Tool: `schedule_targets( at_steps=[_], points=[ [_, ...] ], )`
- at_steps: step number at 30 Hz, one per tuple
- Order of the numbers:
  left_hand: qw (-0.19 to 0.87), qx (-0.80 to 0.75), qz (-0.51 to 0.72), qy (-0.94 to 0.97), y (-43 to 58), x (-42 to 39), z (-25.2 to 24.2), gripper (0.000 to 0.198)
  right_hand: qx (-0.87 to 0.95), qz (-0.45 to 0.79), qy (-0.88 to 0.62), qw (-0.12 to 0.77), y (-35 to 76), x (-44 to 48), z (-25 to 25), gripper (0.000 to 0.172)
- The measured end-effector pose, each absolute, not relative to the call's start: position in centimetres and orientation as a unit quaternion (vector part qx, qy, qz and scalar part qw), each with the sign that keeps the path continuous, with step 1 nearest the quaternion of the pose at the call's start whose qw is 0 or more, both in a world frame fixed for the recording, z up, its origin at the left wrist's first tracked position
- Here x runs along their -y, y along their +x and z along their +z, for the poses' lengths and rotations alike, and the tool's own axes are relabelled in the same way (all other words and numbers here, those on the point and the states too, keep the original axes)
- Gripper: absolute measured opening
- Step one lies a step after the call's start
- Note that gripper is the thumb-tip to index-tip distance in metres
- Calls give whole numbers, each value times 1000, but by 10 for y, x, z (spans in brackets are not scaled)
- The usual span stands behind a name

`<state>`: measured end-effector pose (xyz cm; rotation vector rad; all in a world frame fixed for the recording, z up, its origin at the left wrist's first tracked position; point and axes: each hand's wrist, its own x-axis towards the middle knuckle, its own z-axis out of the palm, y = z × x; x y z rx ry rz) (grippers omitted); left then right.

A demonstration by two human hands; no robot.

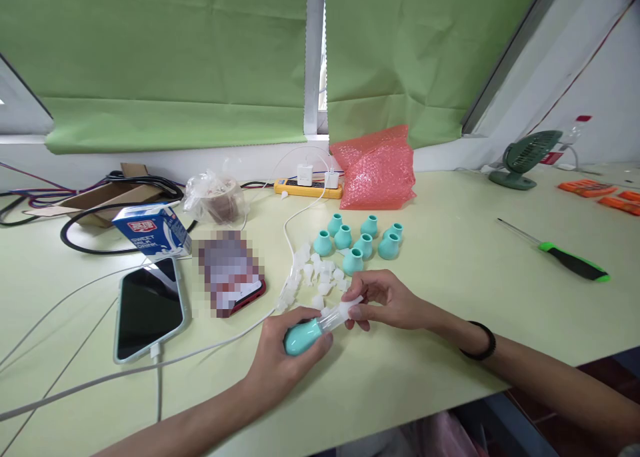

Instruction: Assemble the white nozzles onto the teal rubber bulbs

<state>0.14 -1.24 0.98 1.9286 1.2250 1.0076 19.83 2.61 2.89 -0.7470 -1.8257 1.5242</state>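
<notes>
My left hand (287,350) is wrapped round a teal bulb (302,338) with a clear tube (332,318) sticking out of it toward the right. The fingers of my right hand (383,300) pinch a whitish translucent tip (352,304) at the tube's far end. Just beyond my hands lies a scatter of small translucent white pieces (325,274). Behind those and to the right, several teal bulb-shaped pieces (365,246) stand with their open necks up.
Two phones, one pale-cased (151,305) and one red-cased (233,270), lie left with white cables. A milk carton (153,230), wrapped tape (220,200), power strip (305,189) and pink bubble-wrap bag (374,170) stand behind. A screwdriver (575,262) and green fan (527,157) are right.
</notes>
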Motion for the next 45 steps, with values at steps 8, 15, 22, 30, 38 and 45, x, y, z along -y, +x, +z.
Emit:
schedule_targets(
  at_steps=[8,15,22,30,38,45],
  points=[
    [263,-459,368,765,2,13,3,16,643,634,-297,311,196,-29,18,24],
    [210,-445,372,787,2,14,0,14,615,652,-300,327,189,-27,15,25],
    [175,-404,414,797,2,14,-3,11,570,720,-252,305,187,-28,15,23],
    [200,-374,439,792,1,16,0,21,583,621,-321,412,179,-13,24,22],
    [308,-337,438,774,-4,15,3,31,638,185,-415,621,224,-27,95,18],
    [126,-310,375,865,0,14,0,17,662,-101,-583,460,305,-105,116,21]
  ],
)
